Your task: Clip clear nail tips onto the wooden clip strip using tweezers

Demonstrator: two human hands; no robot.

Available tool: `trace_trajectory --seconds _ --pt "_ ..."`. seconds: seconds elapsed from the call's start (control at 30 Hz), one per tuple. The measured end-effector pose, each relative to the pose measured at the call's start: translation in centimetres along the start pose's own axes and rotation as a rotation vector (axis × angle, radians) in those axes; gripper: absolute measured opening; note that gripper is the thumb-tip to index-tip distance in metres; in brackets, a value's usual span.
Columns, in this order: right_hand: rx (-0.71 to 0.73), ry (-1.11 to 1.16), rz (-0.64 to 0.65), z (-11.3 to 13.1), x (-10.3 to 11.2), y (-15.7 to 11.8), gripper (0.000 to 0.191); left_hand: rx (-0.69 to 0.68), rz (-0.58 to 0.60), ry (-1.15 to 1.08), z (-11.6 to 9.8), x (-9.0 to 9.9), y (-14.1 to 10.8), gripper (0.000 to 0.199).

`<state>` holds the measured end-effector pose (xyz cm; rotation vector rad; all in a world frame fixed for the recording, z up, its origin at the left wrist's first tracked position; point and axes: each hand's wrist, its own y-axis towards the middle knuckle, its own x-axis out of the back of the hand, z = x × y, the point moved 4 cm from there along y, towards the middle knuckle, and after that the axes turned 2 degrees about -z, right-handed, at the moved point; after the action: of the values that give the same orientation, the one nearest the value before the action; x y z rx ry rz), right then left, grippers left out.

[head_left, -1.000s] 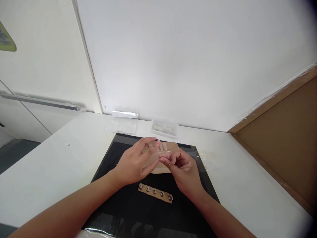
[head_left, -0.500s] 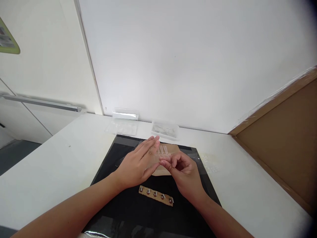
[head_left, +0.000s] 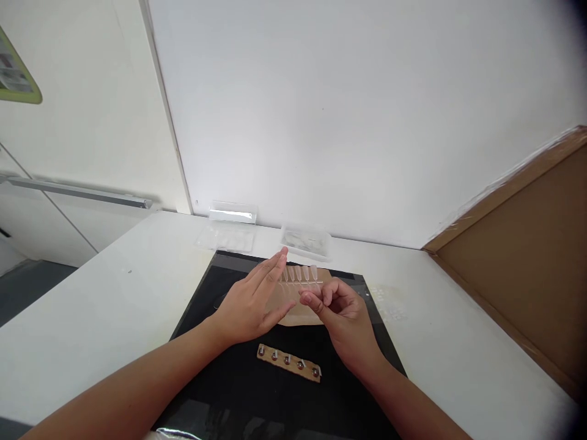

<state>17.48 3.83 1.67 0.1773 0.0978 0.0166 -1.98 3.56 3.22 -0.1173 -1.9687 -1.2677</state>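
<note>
Clear nail-shaped tips on a thin strip (head_left: 299, 275) stand up between my hands, over a brown sheet (head_left: 302, 316). My right hand (head_left: 346, 315) pinches the strip's right end between thumb and fingers. My left hand (head_left: 250, 305) is beside the strip's left end, its fingers stretched out together and the thumb apart; it partly hides that end. Nearer to me, a narrow tan strip (head_left: 280, 362) with several small round brown pieces, each with a white bit on it, lies on the black mat (head_left: 257, 391).
Behind the mat, an open clear case (head_left: 227, 235) and a translucent box (head_left: 305, 241) with clear pieces rest on the white table (head_left: 151, 275) by the wall. A brown-framed panel (head_left: 523, 244) borders the table on the right.
My left hand has drawn slightly left and away from the strip, so its thumb is apart from my right fingers. More of the clear tips now show.
</note>
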Motion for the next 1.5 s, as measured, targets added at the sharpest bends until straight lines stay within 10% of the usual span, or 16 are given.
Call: trace_trajectory --seconds 1.5 --pt "0.078 -0.031 0.046 0.39 -0.06 -0.69 0.039 0.111 -0.202 -0.458 -0.25 0.44 -0.3 0.03"
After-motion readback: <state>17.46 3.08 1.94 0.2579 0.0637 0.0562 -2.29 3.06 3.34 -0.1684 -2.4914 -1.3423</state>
